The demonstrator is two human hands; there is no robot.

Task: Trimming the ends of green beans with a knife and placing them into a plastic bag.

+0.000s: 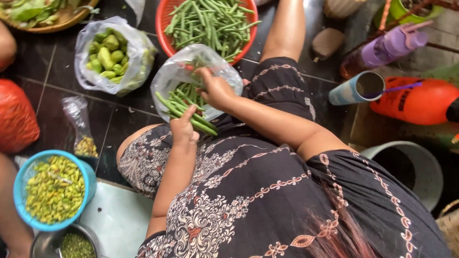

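Observation:
My left hand [184,128] grips a bundle of long green beans [179,106] whose ends stick into a clear plastic bag [174,71] lying on my lap and the dark tiled floor. At the bag's mouth my right hand [215,88] pinches the plastic and the tops of the beans inside. Both hands meet at the bag, over my knee in a dark patterned dress [248,181].
Just beyond the bag is a red basket [165,19] full of green beans. A second bag of pale green vegetables [112,52] lies at left. A blue bowl [21,191] of yellow-green pieces, a metal bowl [43,243], a red sack [16,117], a cup [351,91], a purple bottle [389,45] and a grey bucket [423,165] surround me.

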